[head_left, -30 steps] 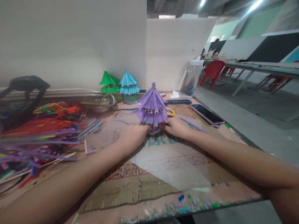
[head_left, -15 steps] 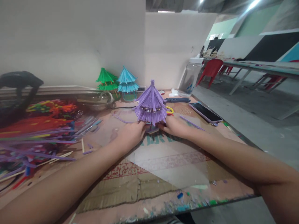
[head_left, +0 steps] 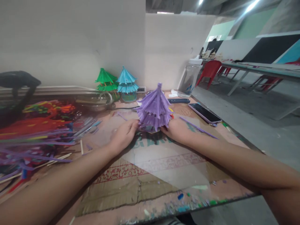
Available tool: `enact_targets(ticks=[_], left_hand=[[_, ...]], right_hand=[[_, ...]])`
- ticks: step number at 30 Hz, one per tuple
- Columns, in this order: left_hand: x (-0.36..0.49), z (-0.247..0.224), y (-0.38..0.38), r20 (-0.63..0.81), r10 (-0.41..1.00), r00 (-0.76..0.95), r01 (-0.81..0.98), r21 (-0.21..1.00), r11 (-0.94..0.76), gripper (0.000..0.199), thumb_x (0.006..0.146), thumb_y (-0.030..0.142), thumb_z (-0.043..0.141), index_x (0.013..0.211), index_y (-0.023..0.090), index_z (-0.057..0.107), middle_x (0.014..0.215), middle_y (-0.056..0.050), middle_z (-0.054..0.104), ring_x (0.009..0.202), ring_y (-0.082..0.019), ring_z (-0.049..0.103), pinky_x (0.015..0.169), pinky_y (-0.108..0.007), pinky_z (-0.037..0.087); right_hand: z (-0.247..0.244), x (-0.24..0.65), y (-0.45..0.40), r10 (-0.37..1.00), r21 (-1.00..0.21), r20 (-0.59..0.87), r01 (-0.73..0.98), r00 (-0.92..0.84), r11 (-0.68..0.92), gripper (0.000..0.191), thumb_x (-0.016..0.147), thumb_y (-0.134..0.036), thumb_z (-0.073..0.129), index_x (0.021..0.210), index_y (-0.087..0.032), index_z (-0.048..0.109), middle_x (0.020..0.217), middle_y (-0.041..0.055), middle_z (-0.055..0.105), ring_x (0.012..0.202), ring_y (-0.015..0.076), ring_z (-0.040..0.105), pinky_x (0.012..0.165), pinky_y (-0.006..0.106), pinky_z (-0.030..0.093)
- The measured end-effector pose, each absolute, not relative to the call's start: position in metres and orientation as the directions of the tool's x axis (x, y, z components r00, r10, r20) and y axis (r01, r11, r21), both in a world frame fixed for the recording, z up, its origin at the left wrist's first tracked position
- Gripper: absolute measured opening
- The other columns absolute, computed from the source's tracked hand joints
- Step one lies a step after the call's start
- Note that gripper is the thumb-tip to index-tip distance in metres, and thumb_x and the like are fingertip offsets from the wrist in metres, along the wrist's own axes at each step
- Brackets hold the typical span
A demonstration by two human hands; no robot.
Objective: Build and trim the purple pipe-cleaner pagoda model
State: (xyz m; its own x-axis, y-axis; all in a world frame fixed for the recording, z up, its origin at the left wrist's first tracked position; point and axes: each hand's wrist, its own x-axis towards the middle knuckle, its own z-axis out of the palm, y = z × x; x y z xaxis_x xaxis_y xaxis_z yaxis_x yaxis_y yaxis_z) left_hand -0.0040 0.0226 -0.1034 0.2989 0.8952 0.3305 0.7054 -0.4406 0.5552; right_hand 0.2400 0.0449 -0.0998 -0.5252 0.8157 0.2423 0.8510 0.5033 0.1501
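Purple pagoda (head_left: 154,104) btwn L hand (head_left: 125,132) & R hand (head_left: 179,129), apart; eaves (head_left: 152,121) hide grip, can't tell.
Blue pagoda (head_left: 127,79) 11 o'clock, bottle (head_left: 189,78) 1, phone (head_left: 205,113) 2.

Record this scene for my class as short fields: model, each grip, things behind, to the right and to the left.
Model: purple tiered tower, leaning slightly right
Left grip: beside its lower left, contact unclear
Right grip: at its lower right, hold unclear
Behind: green tower, light-blue tower
Right: phone, clear bottle
Left: heap of coloured strips
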Motion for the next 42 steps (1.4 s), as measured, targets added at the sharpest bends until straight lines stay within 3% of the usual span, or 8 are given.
enact_targets(ticks=[4,8,13,18,24,30,34,42], left_hand=[[-0.004,-0.114,0.041,0.319,0.855,0.41,0.579,0.634,-0.514,0.024,0.093,0.03,0.049,0.093,0.015,0.067,0.098,-0.007,0.069,0.099,-0.02,0.062,0.092,-0.032,0.049],[-0.002,-0.121,0.051,0.426,0.808,0.407,0.515,0.623,-0.588,0.019,0.089,0.031,0.058,0.085,0.016,0.07,0.093,-0.007,0.068,0.098,-0.022,0.061,0.09,-0.033,0.049],[-0.003,-0.119,0.047,0.431,0.806,0.406,0.572,0.568,-0.592,0.019,0.09,0.024,0.055,0.082,0.016,0.07,0.092,-0.007,0.068,0.093,-0.021,0.063,0.087,-0.032,0.049],[-0.003,-0.115,0.041,0.407,0.82,0.402,0.625,0.532,-0.571,0.014,0.089,0.02,0.056,0.09,0.015,0.069,0.092,-0.008,0.069,0.09,-0.022,0.063,0.083,-0.032,0.049],[-0.001,-0.114,0.039,0.382,0.829,0.408,0.702,0.449,-0.552,0.013,0.09,0.021,0.055,0.09,0.015,0.067,0.09,-0.008,0.069,0.087,-0.022,0.063,0.079,-0.032,0.048],[-0.002,-0.104,0.021,0.403,0.875,0.268,0.832,0.361,-0.422,0.021,0.09,0.036,0.06,0.098,0.017,0.063,0.089,-0.006,0.069,0.081,-0.021,0.064,0.068,-0.029,0.045],[0.008,-0.097,0.004,0.314,0.858,0.406,0.839,0.243,-0.486,0.025,0.093,0.043,0.055,0.1,0.021,0.066,0.086,-0.004,0.073,0.079,-0.021,0.067,0.066,-0.028,0.043],[0.024,-0.102,0.019,0.254,0.852,0.458,0.788,0.329,-0.521,0.029,0.092,0.042,0.057,0.108,0.023,0.072,0.096,-0.006,0.077,0.082,-0.023,0.07,0.07,-0.029,0.049]], right_hand=[[-0.095,0.237,0.041,0.792,0.16,0.279,0.84,-0.543,0.519,0.033,0.094,-0.027,0.043,0.089,-0.009,0.069,0.083,0.0168,0.071,0.077,0.0228,0.063,0.067,0.03,0.038],[-0.088,0.237,0.037,0.756,0.193,0.282,0.806,-0.591,0.559,0.03,0.09,-0.027,0.045,0.083,-0.009,0.068,0.077,0.0165,0.07,0.073,0.023,0.061,0.065,0.031,0.034],[-0.084,0.254,0.032,0.759,0.128,0.242,0.796,-0.604,0.592,0.027,0.088,-0.026,0.044,0.094,-0.014,0.067,0.081,0.0117,0.071,0.071,0.0212,0.06,0.063,0.03,0.032],[-0.08,0.284,0.035,0.888,0.036,0.073,0.891,-0.455,0.453,0.024,0.088,-0.028,0.043,0.087,-0.019,0.066,0.081,0.0068,0.071,0.07,0.0191,0.061,0.06,0.027,0.03],[-0.069,0.321,0.046,0.893,0.102,-0.059,0.887,-0.446,0.45,0.023,0.086,-0.029,0.044,0.083,-0.02,0.065,0.078,0.0065,0.07,0.07,0.0194,0.061,0.061,0.028,0.03],[-0.063,0.324,0.045,0.888,0.144,-0.047,0.876,-0.458,0.46,0.024,0.088,-0.03,0.043,0.085,-0.02,0.064,0.082,0.0075,0.071,0.072,0.0202,0.062,0.06,0.028,0.03],[-0.064,0.318,0.042,0.84,0.159,-0.032,0.827,-0.541,0.539,0.021,0.087,-0.027,0.043,0.081,-0.019,0.062,0.086,0.0082,0.071,0.075,0.0202,0.063,0.062,0.029,0.031],[-0.064,0.323,0.042,0.822,0.111,-0.146,0.816,-0.551,0.567,0.019,0.084,-0.026,0.044,0.079,-0.019,0.061,0.082,0.0072,0.067,0.075,0.0205,0.062,0.065,0.029,0.034]])
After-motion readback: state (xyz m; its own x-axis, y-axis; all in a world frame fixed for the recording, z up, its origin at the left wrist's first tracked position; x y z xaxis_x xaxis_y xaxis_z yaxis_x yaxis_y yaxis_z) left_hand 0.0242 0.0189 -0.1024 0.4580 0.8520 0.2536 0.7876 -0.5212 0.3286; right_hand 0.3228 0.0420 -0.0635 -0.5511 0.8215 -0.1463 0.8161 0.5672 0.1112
